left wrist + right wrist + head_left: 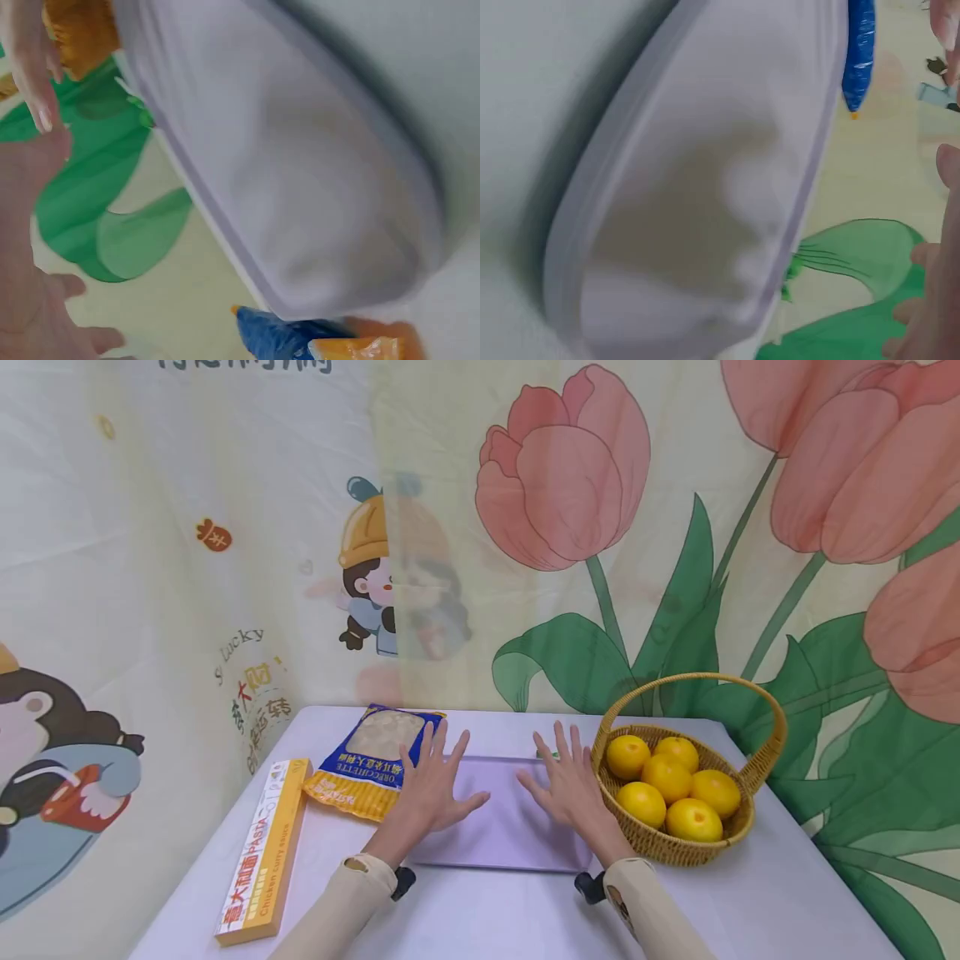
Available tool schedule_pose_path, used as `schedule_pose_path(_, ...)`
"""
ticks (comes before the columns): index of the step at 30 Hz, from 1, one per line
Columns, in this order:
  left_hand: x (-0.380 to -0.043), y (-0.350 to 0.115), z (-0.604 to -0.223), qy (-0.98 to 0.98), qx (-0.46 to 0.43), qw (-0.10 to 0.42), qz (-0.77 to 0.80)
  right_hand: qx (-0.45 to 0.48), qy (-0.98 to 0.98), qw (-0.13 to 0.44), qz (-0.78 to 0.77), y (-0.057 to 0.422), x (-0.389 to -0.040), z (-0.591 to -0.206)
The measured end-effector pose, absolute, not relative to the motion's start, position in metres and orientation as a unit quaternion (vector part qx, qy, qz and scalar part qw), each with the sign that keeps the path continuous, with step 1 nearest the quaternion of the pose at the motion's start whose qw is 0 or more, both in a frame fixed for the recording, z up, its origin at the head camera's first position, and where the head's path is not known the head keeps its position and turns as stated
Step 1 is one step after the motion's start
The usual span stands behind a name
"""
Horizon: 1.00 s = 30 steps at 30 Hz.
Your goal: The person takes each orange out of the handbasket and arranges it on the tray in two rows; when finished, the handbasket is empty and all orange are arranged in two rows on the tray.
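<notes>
Both hands hover with spread fingers above a flat lavender tray in the middle of the table. My left hand is over the tray's left end, close to a blue and yellow bag of orecchiette pasta. Over the right end is my right hand, beside a wicker basket of yellow-orange fruit. Neither hand holds anything. In the left wrist view the tray shows its raised rim and a hand's shadow. The right wrist view shows the tray likewise shadowed.
An orange and white pasta box lies along the table's left side. A small green item peeks out behind the tray's far edge, mostly hidden. The basket's tall handle arches up at the right. A printed curtain hangs behind the table.
</notes>
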<state>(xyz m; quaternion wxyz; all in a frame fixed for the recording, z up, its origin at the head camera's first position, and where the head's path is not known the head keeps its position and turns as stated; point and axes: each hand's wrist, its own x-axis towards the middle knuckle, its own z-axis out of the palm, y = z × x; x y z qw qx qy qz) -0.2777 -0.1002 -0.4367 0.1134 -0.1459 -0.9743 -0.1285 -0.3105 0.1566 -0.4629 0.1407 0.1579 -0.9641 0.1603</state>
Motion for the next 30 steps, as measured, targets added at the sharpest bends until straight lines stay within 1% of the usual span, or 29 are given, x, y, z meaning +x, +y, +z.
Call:
schedule_pose_path(2,-0.264,-0.106,-0.436,-0.972,-0.141,0.101,-0.161,0.171,-0.955,0.159,0.184,0.161,-0.300,-0.457)
schedule_pose_path(4,-0.246,-0.114,-0.437,-0.967,-0.133,0.093,-0.196,0.186,-0.941,0.191,0.210,0.168,-0.286,-0.449)
schedule_pose_path(9,-0.200,-0.134,-0.446,-0.963,-0.082,0.091,-0.240,0.203,-0.900,0.288,0.256,0.206,-0.247,-0.430)
schedule_pose_path(12,-0.184,-0.142,-0.453,-0.962,-0.047,0.078,-0.256,0.179,-0.895,0.310,0.267,0.236,-0.233,-0.424)
schedule_pose_path(15,-0.182,-0.148,-0.461,-0.959,-0.024,0.051,-0.279,0.140,-0.908,0.298,0.259,0.263,-0.230,-0.423)
schedule_pose_path(20,-0.187,-0.152,-0.474,-0.957,0.000,0.006,-0.291,0.079,-0.941,0.243,0.220,0.294,-0.234,-0.434)
schedule_pose_path(23,-0.188,-0.150,-0.478,-0.961,0.005,0.006,-0.277,0.058,-0.951,0.222,0.206,0.302,-0.234,-0.442)
schedule_pose_path(25,-0.189,-0.148,-0.477,-0.965,0.008,0.012,-0.263,0.049,-0.952,0.219,0.207,0.304,-0.234,-0.445)
schedule_pose_path(28,-0.191,-0.145,-0.477,-0.971,0.010,0.021,-0.239,0.035,-0.952,0.211,0.217,0.308,-0.235,-0.445)
schedule_pose_path(30,-0.193,-0.145,-0.477,-0.972,0.013,0.021,-0.232,0.021,-0.956,0.192,0.221,0.311,-0.235,-0.442)
